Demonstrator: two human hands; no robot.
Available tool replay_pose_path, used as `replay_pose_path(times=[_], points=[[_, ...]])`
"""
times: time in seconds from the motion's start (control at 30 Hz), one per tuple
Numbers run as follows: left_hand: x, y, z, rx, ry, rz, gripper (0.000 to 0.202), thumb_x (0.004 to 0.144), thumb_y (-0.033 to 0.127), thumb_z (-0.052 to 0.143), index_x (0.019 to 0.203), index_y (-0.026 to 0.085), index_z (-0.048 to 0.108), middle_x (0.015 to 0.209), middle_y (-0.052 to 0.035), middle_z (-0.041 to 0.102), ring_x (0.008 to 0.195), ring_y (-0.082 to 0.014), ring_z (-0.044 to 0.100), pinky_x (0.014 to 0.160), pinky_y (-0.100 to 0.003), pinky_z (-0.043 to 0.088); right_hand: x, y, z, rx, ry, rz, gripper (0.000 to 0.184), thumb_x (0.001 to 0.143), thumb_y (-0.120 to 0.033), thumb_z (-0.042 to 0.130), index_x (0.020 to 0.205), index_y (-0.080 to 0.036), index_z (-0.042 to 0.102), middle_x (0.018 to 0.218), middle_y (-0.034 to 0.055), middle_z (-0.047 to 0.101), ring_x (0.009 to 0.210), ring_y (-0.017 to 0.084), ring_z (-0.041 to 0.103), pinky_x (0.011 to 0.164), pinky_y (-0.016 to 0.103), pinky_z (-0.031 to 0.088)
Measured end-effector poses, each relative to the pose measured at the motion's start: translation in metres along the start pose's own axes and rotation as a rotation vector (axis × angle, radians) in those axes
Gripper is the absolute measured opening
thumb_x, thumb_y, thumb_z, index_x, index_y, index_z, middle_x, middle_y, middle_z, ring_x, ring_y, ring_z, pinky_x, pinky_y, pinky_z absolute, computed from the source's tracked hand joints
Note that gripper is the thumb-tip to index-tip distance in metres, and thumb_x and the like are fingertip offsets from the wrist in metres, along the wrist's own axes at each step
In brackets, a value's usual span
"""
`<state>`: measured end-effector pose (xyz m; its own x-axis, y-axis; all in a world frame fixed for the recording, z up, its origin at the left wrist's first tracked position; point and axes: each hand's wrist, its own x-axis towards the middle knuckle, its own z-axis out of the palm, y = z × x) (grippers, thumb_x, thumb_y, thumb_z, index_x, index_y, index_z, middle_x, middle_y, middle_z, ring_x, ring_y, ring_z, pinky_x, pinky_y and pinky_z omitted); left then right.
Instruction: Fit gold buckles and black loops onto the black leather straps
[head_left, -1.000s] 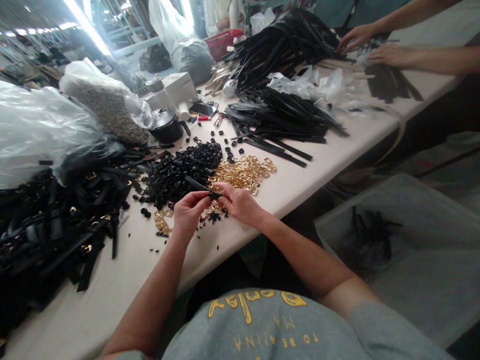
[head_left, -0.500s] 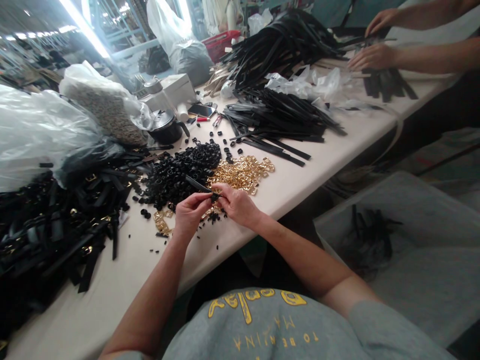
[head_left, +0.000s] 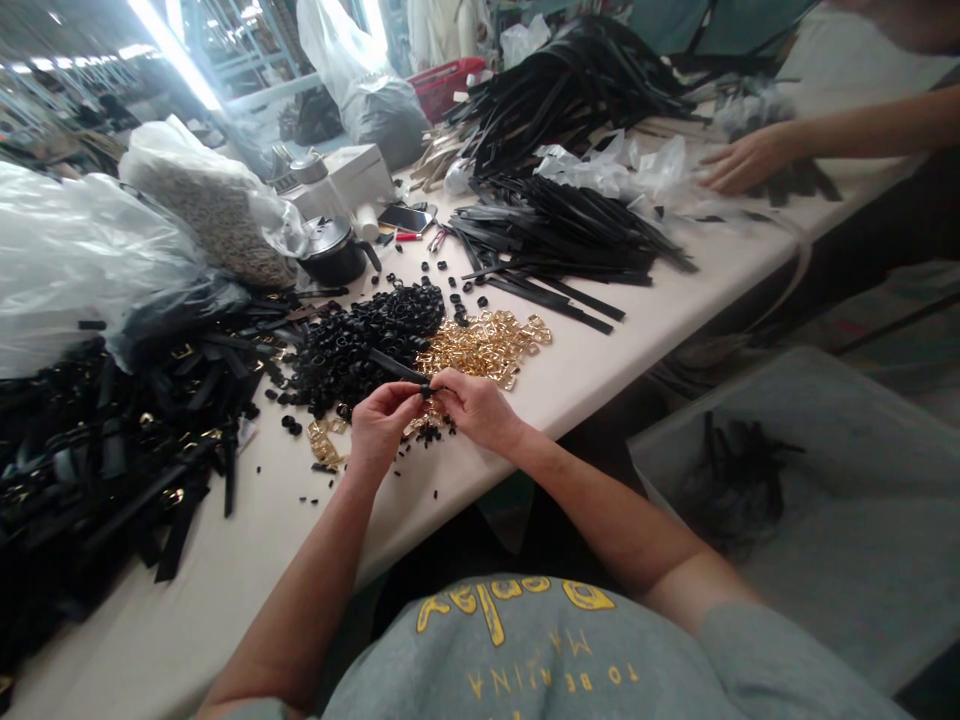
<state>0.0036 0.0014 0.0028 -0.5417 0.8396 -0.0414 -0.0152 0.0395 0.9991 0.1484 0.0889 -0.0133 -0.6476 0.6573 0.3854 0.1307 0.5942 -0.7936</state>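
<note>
At far left on the pale surface (head_left: 247, 540), a heap of black buckled straps (head_left: 112, 455), gold buckles attached; a clear plastic bag (head_left: 71, 260) lies behind it. Next, a bag of speckled contents (head_left: 206, 195), then a black lidded pot (head_left: 330, 255) with side handle. Mid-surface: a mound of small black loops (head_left: 360, 335). Left hand (head_left: 377, 425) near its front edge — thumb and fingers pinched on a black strap (head_left: 396, 367), whose free end slants up-left over the loops. Right hand (head_left: 481, 410) meets it, fingers closed on the strap's other end; exact grip partly hidden. Loose gold buckles (head_left: 487, 345) lie just beyond this hand. Farther right, a spread of black strips (head_left: 570, 230); then a co-worker's hand (head_left: 750, 160) — palm down, object beneath unclear. Below the surface, right: translucent bin (head_left: 847, 480) holding black scraps (head_left: 746, 470).
</note>
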Motion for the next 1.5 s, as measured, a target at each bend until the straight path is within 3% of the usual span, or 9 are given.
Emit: replay_pose_path(times=[0.13,0.3,0.5,0.67,0.8,1.0,1.17,1.37,1.5], points=[[-0.001,-0.002,-0.001,0.071,-0.044,0.015,0.03,0.063,0.036,0.083,0.081,0.014,0.072,0.072,-0.0031,0.071,0.062,-0.0129,0.065,0.065,-0.026,0.056,0.002,0.0,-0.008,-0.021,-0.098,-0.01,0.015,0.092,-0.013,0.048,0.093,-0.02,0.061,0.072,-0.0027,0.063,0.064,0.01,0.057,0.063,0.019,0.037],[0.0,-0.006,-0.002,0.269,-0.062,0.183,0.02,0.07,0.031,0.077,0.081,0.016,0.072,0.068,-0.0008,0.067,0.057,-0.0101,0.058,0.055,-0.021,0.048,0.002,-0.004,-0.01,-0.102,-0.123,0.101,0.011,0.093,-0.015,0.051,0.098,-0.019,0.06,0.073,-0.0015,0.064,0.064,0.011,0.059,0.062,0.02,0.037],[0.001,-0.01,-0.004,0.44,-0.094,0.39,0.008,0.073,0.024,0.072,0.078,0.019,0.067,0.076,-0.0009,0.064,0.067,-0.0111,0.059,0.064,-0.022,0.049,0.003,-0.01,-0.007,-0.268,-0.133,0.105,0.013,0.095,-0.017,0.05,0.101,-0.018,0.061,0.085,0.004,0.07,0.076,0.016,0.065,0.069,0.023,0.041],[-0.001,-0.015,-0.004,0.297,-0.095,0.26,0.023,0.072,0.03,0.076,0.09,0.019,0.066,0.074,0.0,0.065,0.062,-0.0113,0.059,0.057,-0.021,0.048,0.004,-0.013,-0.007,-0.313,-0.159,0.118,0.013,0.096,-0.02,0.051,0.102,-0.017,0.062,0.088,0.0059,0.071,0.08,0.017,0.067,0.071,0.024,0.043],[0.0,-0.017,-0.004,0.279,-0.09,0.245,0.022,0.073,0.033,0.077,0.089,0.019,0.07,0.072,-0.0005,0.066,0.059,-0.0113,0.058,0.055,-0.022,0.047,0.004,-0.011,-0.007,-0.314,-0.179,0.128,0.014,0.097,-0.021,0.05,0.106,-0.018,0.06,0.09,0.0056,0.072,0.082,0.017,0.068,0.073,0.024,0.044],[0.005,-0.016,-0.006,0.304,-0.072,0.28,0.022,0.07,0.033,0.08,0.087,0.02,0.073,0.082,-0.0036,0.07,0.07,-0.0137,0.063,0.064,-0.024,0.052,0.002,-0.005,-0.002,-0.225,-0.165,0.031,0.032,0.098,-0.018,0.046,0.129,-0.015,0.051,0.111,0.0098,0.071,0.093,0.02,0.069,0.082,0.028,0.049],[0.005,-0.011,-0.004,0.148,-0.038,0.138,0.031,0.065,0.036,0.083,0.088,0.017,0.072,0.078,-0.0031,0.072,0.066,-0.0146,0.066,0.063,-0.026,0.054,0.002,0.003,0.001,-0.033,-0.126,-0.078,0.044,0.095,-0.011,0.041,0.139,-0.013,0.044,0.131,0.0131,0.063,0.112,0.019,0.064,0.097,0.032,0.049],[0.0,-0.007,0.002,0.077,-0.039,0.05,0.035,0.059,0.036,0.087,0.084,0.016,0.072,0.077,-0.0038,0.074,0.066,-0.0157,0.068,0.065,-0.027,0.056,0.003,0.004,0.0,-0.086,-0.068,0.029,0.049,0.096,-0.012,0.04,0.145,-0.014,0.04,0.122,0.0128,0.068,0.098,0.02,0.069,0.091,0.034,0.052],[0.0,-0.008,0.003,0.142,-0.052,0.118,0.03,0.061,0.033,0.086,0.083,0.017,0.073,0.077,-0.0028,0.071,0.067,-0.0138,0.066,0.064,-0.025,0.055,0.002,-0.001,0.0,-0.118,-0.058,0.028,0.05,0.096,-0.012,0.039,0.145,-0.016,0.041,0.127,0.012,0.066,0.103,0.02,0.068,0.092,0.032,0.051]])
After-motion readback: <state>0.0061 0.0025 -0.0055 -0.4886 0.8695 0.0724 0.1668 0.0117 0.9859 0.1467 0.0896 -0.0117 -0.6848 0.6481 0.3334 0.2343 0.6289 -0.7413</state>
